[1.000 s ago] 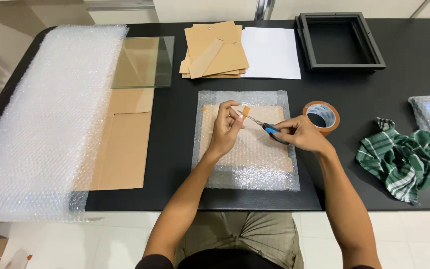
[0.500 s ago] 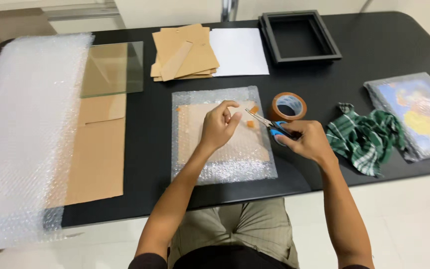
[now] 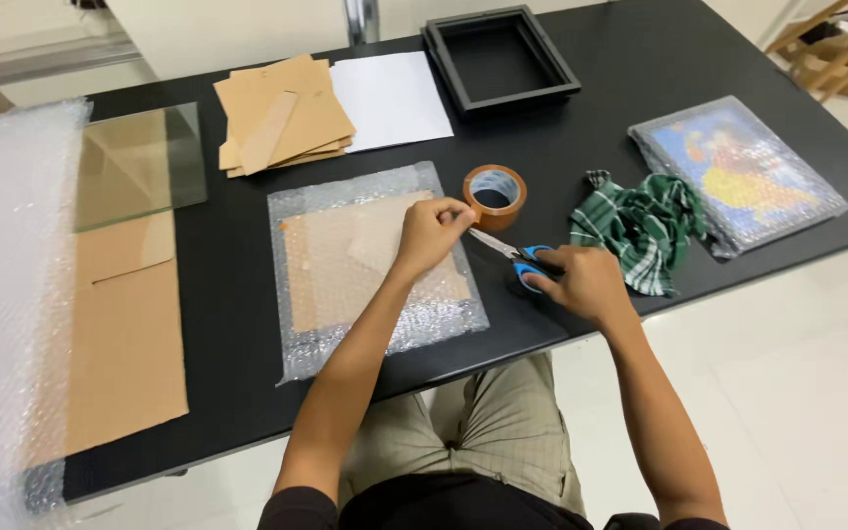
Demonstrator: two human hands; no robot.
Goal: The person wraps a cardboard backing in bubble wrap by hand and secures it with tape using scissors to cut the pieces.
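While the left hand (image 3: 431,233) pinches a small bit of brown tape at its fingertips over the bubble-wrapped board (image 3: 375,263), the right hand (image 3: 586,283) is closed around the blue handles of a pair of scissors (image 3: 504,252), whose blades point toward that pinch. This wrapped parcel lies flat on the black counter (image 3: 601,118), directly in front of the person, with the left hand resting on its upper right area.

Judging by how things lie, the board is already enclosed in wrap and at least one strip of tape crosses it; the piece in the left hand's grip is not yet pressed down, and the other edges look untaped, though that is hard to tell.

Counted: one roll of brown tape (image 3: 495,195) just beside the parcel; one green checked cloth (image 3: 643,227); one second bubble-wrapped picture (image 3: 738,172) at the right; one black frame (image 3: 499,57); one white sheet (image 3: 392,98); one small stack of brown card pieces (image 3: 282,116); one glass pane (image 3: 137,165); one large cardboard sheet (image 3: 128,334); one wide length of bubble wrap (image 3: 2,294) at the far left.
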